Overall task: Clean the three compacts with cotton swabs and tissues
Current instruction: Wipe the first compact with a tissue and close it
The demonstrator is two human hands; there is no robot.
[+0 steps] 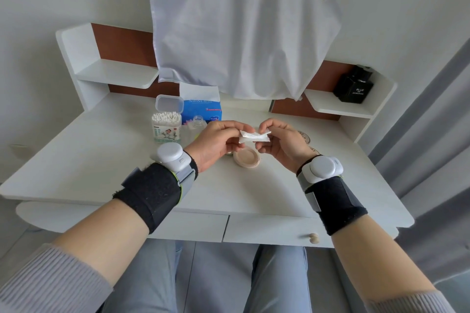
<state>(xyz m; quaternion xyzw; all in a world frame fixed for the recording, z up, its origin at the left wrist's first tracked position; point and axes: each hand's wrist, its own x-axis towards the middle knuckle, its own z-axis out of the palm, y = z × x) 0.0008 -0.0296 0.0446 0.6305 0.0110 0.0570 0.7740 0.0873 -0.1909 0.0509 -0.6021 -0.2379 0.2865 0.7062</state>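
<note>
Left hand and right hand are raised above the desk. Each pinches one end of a small folded tissue held between them, with the fingers of both curled onto it.

Directly beneath the hands an open round compact lies on the desk, beige pan up; its far edge is covered by the fingers. A sliver of another item shows under the heel of the left hand, too hidden to identify. Just behind the right hand a round patterned disc is mostly blocked by the hand, and a further fragment by the right wrist cannot be made out.

Beyond the left hand stand a cotton swab box with its lid up, a blue tissue pack and a clear bottle whose lower part the hand hides. A white cloth hangs beyond both hands, concealing the middle of the desk's back. A black bottle sits on a shelf well beyond the right hand.
</note>
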